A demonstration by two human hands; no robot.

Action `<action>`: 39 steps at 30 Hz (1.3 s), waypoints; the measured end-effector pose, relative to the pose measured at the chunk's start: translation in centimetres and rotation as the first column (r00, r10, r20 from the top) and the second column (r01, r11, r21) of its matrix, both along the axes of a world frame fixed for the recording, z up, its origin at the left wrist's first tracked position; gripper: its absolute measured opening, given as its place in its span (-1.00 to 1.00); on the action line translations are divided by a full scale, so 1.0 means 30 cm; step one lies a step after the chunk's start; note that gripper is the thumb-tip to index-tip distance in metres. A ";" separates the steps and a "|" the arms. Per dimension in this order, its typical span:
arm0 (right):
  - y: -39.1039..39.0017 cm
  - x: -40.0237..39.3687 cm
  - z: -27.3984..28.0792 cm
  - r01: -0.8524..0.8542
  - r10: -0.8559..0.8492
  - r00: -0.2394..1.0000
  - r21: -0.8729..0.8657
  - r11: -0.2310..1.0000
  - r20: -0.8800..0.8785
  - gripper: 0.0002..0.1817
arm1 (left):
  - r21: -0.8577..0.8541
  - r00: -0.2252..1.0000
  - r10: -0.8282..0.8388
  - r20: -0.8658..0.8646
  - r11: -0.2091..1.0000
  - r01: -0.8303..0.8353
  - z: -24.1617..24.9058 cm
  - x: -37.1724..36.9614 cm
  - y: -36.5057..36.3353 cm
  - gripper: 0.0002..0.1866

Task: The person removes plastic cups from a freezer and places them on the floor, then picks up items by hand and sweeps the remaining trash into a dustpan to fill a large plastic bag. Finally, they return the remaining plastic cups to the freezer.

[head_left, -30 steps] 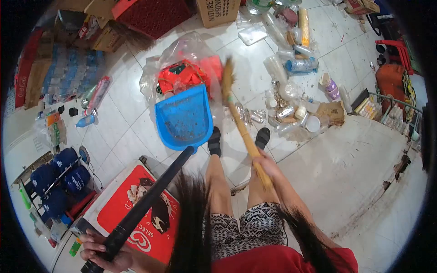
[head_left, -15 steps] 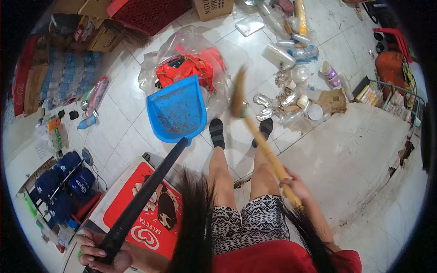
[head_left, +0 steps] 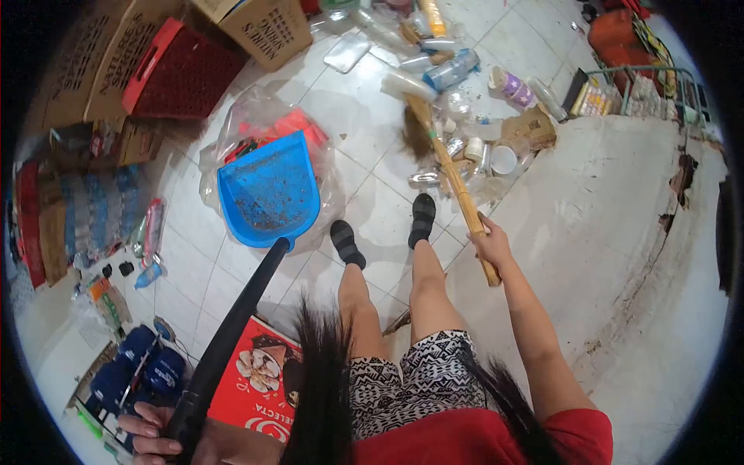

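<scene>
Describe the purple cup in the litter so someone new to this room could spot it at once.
On the white tiled floor, follow the straw broom from the right hand to the litter. Beyond the crumpled brown piece, the purple cup lies between a blue-tinted bottle and a clear container. White stars on purple set it apart from both.

Dustpan (head_left: 271, 194) lies left of the broom (head_left: 443, 151).
</scene>
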State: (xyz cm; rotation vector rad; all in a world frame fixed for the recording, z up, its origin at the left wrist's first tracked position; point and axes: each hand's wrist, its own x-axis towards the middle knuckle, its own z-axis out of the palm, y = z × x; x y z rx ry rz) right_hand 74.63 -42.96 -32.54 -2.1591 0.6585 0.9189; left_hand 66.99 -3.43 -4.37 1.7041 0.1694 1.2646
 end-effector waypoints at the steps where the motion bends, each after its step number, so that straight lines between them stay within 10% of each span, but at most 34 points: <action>1: -0.020 -0.011 0.083 0.076 -0.076 0.997 0.071 0.995 -0.016 -0.36 | -0.016 0.991 -0.135 -0.006 0.991 0.135 -0.006 0.027 -0.009 -0.81; 7: -0.176 -0.285 0.362 0.444 -0.431 0.896 0.244 0.862 -0.107 -0.28 | 0.093 0.867 -0.232 -0.440 0.949 0.301 -0.202 0.287 -0.104 -0.84; 10: -0.210 -0.440 0.343 0.595 -0.570 0.803 0.193 0.780 -0.175 -0.35 | -0.026 0.470 -0.400 -0.787 0.783 0.622 -0.312 0.471 -0.217 -0.83; 12: -0.218 -0.469 0.313 0.888 -0.811 0.458 0.229 0.398 -0.363 -0.53 | -0.075 0.346 -0.400 -0.848 0.739 0.669 -0.437 0.540 -0.262 -0.82; 15: -0.326 -0.462 0.038 0.963 -0.793 0.256 0.218 0.158 -0.553 -0.74 | -0.083 0.353 -0.425 -0.834 0.728 0.680 -0.618 0.612 -0.315 -0.81; 20: -0.128 -0.093 -0.226 0.841 -0.734 0.459 0.510 0.178 -0.500 -0.77 | 0.034 0.444 -0.332 -0.832 0.768 0.639 -0.898 0.675 -0.361 -0.80; 23: -0.029 0.048 -0.273 0.872 -0.687 0.480 0.384 0.304 -0.546 -0.79 | -0.284 0.362 -0.375 -0.853 0.917 0.280 -0.963 0.712 -0.421 -0.87; 28: -0.130 -0.063 -0.151 0.565 -0.519 0.811 0.587 0.580 -0.269 -0.52 | -0.463 0.376 -0.529 -0.761 0.848 0.257 -1.008 0.775 -0.495 -0.85; 39: -0.461 -0.156 0.493 0.475 -0.468 0.872 0.019 0.880 -0.140 -0.17 | -0.416 0.433 -0.435 -0.790 0.898 0.144 -1.008 0.887 -0.602 -0.88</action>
